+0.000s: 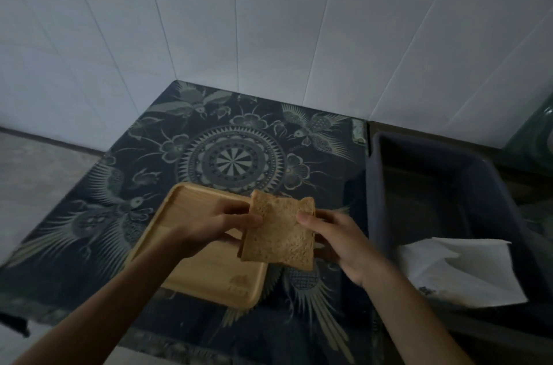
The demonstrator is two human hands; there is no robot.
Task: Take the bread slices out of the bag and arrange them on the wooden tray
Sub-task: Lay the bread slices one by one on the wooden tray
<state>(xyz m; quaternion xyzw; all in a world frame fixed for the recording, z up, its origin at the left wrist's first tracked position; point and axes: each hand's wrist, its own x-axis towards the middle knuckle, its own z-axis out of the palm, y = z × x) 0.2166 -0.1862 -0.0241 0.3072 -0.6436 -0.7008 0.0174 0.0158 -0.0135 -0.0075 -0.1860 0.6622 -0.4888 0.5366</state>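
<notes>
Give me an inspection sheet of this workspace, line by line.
Surface: dark patterned cloth covers the table.
Job's things: wooden tray lies on the cloth with no bread on it; bread slices are held above its right edge; white bag lies in the dark bin.
Clutter: nothing seen.
Grippers: left hand and right hand both grip the slices.
Cables: nothing seen.
Surroundings: white panelled wall behind; grey floor at left.
</notes>
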